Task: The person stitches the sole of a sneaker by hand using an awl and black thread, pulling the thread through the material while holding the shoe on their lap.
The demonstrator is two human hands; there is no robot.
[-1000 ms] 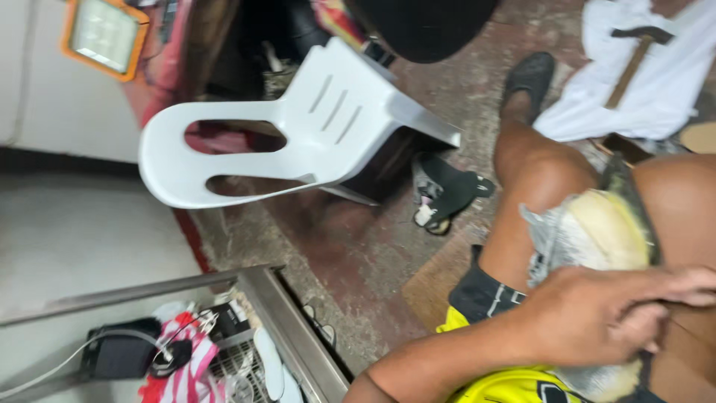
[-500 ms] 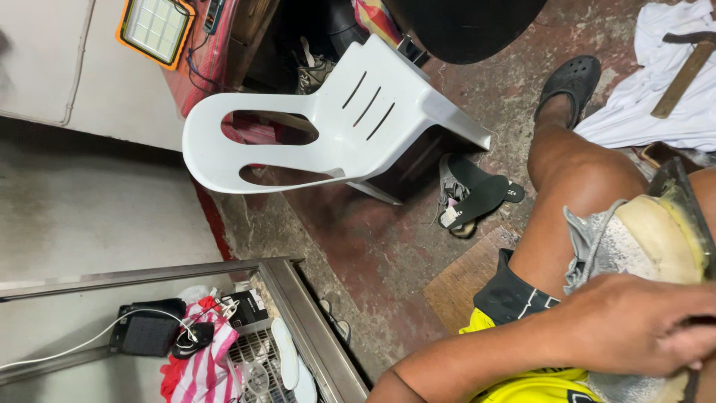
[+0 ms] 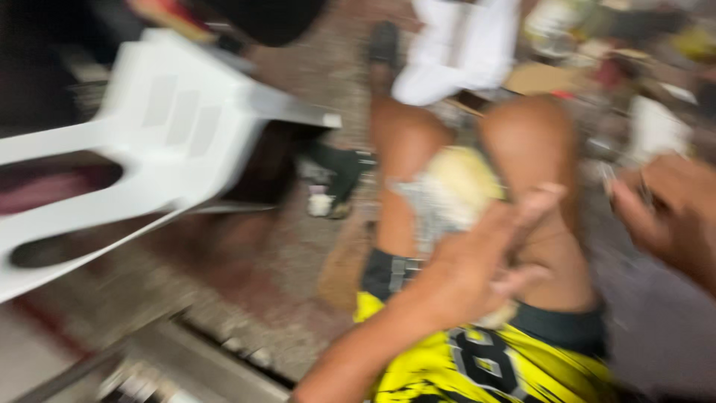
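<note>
The pale, rounded husk-like lump point(image 3: 455, 186) lies in the person's lap between the knees, just above and touching the left hand point(image 3: 477, 261), wrapped partly in a grey frayed cloth point(image 3: 418, 205). Far left of the hands stands a white plastic chair point(image 3: 149, 149). The left hand presses its loosely spread fingers against the lump, steadying rather than gripping it. To the right, apart from it, the right hand point(image 3: 671, 216) hovers curled; blur hides whether it holds anything. A firmer left-hand hold, I judge, would keep the lump from rolling
</note>
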